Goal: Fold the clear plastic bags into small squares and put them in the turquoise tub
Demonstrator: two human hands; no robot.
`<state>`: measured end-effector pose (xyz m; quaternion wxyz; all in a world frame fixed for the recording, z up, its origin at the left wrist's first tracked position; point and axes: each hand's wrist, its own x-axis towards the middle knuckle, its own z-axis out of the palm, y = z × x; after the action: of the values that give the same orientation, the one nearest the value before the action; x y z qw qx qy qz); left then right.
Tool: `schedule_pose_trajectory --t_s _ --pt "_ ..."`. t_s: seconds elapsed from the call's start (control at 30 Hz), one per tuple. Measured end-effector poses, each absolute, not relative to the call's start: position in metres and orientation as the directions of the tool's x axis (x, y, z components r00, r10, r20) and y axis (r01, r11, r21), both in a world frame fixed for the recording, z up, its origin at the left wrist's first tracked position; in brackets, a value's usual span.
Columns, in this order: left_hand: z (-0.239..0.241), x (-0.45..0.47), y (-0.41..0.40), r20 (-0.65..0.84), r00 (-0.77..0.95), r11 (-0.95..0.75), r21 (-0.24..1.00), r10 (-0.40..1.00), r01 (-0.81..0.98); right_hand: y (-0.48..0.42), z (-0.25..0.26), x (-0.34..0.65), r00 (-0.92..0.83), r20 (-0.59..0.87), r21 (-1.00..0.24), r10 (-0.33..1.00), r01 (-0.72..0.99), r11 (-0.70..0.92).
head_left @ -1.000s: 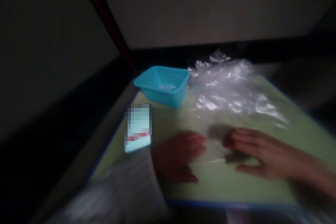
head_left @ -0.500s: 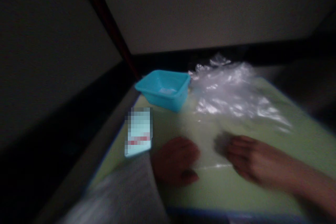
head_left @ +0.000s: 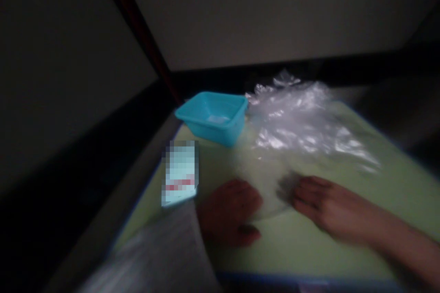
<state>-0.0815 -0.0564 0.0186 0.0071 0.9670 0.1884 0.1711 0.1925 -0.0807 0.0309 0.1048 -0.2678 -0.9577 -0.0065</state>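
Observation:
A sheet of clear plastic film point(head_left: 302, 119) lies crumpled at the back and flatter toward me on the green table. My left hand point(head_left: 228, 213) rests palm down at the film's near left part, thumb apart from the fingers; I see nothing in its grip. To the right, my right hand point(head_left: 318, 203) is low over the film with its fingers drawn together. A blurred dark grey patch point(head_left: 287, 187) shows at its fingertips; whether that is a small pad or a shadow I cannot tell. Between the hands, the film's near edge curves faintly.
A turquoise plastic basin point(head_left: 213, 132) stands at the table's back left. Nearer, beside my left sleeve, lies a phone-like lit rectangle point(head_left: 180, 169), its face pixelated. The green table point(head_left: 309, 254) has a blue edge. Behind are a wall and a dark red pole point(head_left: 137, 27).
My right hand has shifted slightly left, the grey patch with it. The film's near edge between the hands has gone from a straight bright line to a duller curve. My left hand stays put.

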Motion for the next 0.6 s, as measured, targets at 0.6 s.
schedule_pose_trajectory --t_s 0.6 --pt "0.020 -0.080 -0.045 0.282 0.879 -0.920 0.195 0.384 0.339 -0.060 0.048 0.209 -0.720 0.221 -0.429 0.658 0.534 0.728"
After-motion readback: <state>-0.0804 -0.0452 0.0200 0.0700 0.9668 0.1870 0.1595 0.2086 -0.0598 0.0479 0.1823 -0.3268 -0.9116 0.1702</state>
